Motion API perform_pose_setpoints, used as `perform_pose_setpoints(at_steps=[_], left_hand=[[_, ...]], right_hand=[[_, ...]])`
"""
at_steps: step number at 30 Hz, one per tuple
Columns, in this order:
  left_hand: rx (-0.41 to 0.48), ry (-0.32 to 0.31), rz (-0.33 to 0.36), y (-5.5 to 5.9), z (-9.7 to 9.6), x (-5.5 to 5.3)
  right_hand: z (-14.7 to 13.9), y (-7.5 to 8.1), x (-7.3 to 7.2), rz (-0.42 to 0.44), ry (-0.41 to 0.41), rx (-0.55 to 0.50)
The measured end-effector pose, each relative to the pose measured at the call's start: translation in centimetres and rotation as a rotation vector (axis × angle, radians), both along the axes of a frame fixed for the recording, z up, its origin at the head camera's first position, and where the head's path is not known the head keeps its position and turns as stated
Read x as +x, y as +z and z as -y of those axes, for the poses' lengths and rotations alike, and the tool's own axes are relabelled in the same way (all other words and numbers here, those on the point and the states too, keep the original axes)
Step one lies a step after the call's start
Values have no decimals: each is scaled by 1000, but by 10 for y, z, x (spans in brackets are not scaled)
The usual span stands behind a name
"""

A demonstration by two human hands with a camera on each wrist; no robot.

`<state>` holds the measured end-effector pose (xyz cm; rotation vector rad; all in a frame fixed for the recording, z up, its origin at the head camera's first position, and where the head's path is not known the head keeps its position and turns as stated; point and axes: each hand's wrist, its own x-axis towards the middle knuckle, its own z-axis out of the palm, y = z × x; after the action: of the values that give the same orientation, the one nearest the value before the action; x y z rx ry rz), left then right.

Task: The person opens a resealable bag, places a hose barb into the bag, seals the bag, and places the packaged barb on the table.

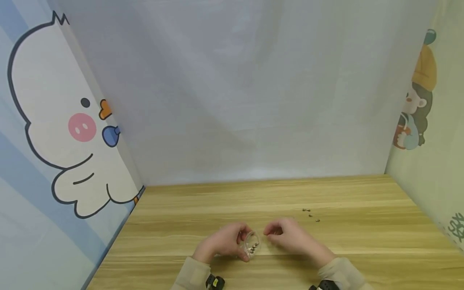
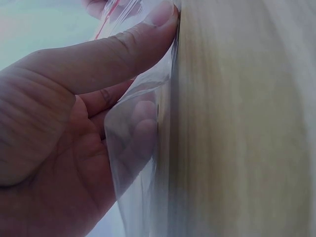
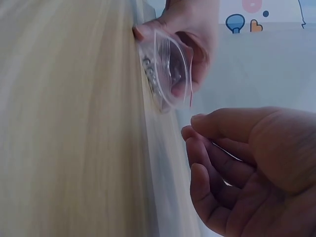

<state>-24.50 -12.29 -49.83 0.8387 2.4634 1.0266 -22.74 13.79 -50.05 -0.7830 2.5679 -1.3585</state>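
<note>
My left hand (image 1: 227, 240) grips a clear zip bag (image 3: 159, 74), with the thumb on the near side and the fingers round the far side. The bag's mouth gapes toward the right, and several small metal pieces (image 3: 149, 72), like screws, lie inside. Close to that mouth is my right hand (image 1: 291, 238), its fingers loosely curled and the thumb tip near the index fingertip. No object shows between those fingertips. In the left wrist view the clear plastic (image 2: 131, 143) hangs beside the left palm, close over the wooden surface.
A few small metal pieces (image 1: 306, 210) lie loose on the wooden table (image 1: 203, 201), beyond the right hand. A pale grey curtain (image 1: 235, 100) closes off the back. Cartoon-printed panels (image 1: 47, 100) stand on both sides.
</note>
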Motion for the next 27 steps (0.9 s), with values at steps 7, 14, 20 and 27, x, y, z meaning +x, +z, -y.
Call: perform_pose_setpoints(at_steps=[7, 14, 20, 27], left_hand=[[-3, -5, -9, 1, 0, 2], [3, 5, 2, -1, 1, 1], [-9, 9, -5, -1, 1, 2], [-26, -4, -29, 2, 1, 3]], right_hand=[[-25, 0, 1, 27, -28, 4], [-56, 2, -8, 24, -14, -15], [-84, 7, -14, 81, -14, -24], [-111, 13, -16, 70, -111, 8]])
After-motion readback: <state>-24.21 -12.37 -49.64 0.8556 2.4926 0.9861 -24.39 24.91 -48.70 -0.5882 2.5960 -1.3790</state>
